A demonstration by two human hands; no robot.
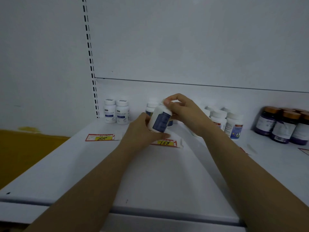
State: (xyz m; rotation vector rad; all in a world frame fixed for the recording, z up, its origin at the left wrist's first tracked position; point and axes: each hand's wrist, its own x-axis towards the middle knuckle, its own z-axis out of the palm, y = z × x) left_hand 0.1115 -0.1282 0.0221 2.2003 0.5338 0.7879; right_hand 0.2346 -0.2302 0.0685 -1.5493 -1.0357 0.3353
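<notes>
Both hands on one white plastic bottle with a dark blue label (pixel 160 120), held tilted just above the white metal shelf (pixel 150 173), mid-depth, centre.

Left hand (pixel 142 129): fingers curled round the bottle's lower body and base.

Right hand (pixel 182 111): thumb and fingertips pinching the top end at the cap, the cap itself mostly hidden.

Red-and-yellow price tag marked 168 (pixel 165 142) lies on the shelf right under the bottle; a matching tag marked 88 (pixel 100 137) lies to its left.

Far left: two upright white bottles with blue labels (pixel 116 111). Right: cluster of white-capped bottles (pixel 224 121). Far right: dark purple bottles with orange-brown caps (pixel 282 126).
</notes>
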